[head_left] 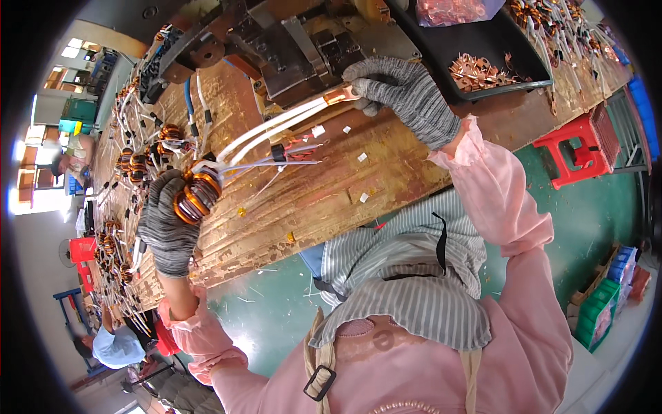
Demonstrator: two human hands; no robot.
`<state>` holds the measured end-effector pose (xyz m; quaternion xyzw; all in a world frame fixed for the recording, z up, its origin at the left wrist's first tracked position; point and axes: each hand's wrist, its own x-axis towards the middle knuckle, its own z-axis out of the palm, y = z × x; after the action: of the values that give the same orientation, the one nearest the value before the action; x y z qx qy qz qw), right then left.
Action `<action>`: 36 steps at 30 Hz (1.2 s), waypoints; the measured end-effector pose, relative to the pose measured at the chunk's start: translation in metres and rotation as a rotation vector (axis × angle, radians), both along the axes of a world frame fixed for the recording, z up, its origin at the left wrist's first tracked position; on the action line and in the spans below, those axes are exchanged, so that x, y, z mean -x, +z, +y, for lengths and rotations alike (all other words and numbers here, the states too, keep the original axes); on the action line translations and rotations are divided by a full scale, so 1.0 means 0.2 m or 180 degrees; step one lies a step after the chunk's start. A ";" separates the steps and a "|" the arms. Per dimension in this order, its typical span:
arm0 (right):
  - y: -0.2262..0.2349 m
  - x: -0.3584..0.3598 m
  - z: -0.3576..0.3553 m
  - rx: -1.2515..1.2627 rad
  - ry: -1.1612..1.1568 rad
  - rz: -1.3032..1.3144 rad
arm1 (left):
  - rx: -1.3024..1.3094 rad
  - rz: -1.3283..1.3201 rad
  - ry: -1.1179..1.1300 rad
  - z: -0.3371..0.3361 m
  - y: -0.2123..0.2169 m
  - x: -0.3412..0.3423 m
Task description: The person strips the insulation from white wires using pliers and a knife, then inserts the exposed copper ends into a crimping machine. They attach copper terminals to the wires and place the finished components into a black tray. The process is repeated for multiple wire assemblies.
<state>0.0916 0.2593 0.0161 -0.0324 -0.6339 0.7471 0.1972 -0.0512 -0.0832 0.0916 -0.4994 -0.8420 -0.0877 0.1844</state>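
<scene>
My left hand point(167, 224), in a grey knit glove, is closed around a ring coil point(198, 196) wound with thick copper wire. Two white-sleeved leads point(274, 128) run from the coil up to the right. At their far end is a copper terminal lug point(340, 96), which the gloved fingers of my right hand point(403, 93) pinch just in front of a dark metal press point(296, 62). Thinner wires with a black sleeve point(278, 152) and bare reddish ends hang off the same coil, below the white leads.
A black tray point(510, 88) with loose copper lugs point(479, 72) stands right of the press. More coils point(134, 165) and white leads cover the bench's left side. Wire bundles point(552, 41) lie at the far right. A red stool point(579, 153) and a green crate point(597, 314) are on the floor.
</scene>
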 end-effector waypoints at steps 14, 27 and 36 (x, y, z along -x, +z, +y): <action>0.08 0.14 0.10 0.0073 0.0151 0.0210 | 0.0399 -0.0484 0.0517 0.10 0.23 0.05; 0.09 0.26 0.16 0.0666 0.0350 -0.0167 | 0.0302 -0.0988 0.0506 0.15 0.31 0.15; 0.08 0.29 0.14 0.0139 -0.0027 -0.0079 | 0.0482 -0.1226 0.0601 0.18 0.33 0.20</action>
<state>0.0344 0.2870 0.0329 -0.0486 -0.6198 0.7595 0.1916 -0.0917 -0.0470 0.1576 -0.4048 -0.9088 -0.1003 -0.0103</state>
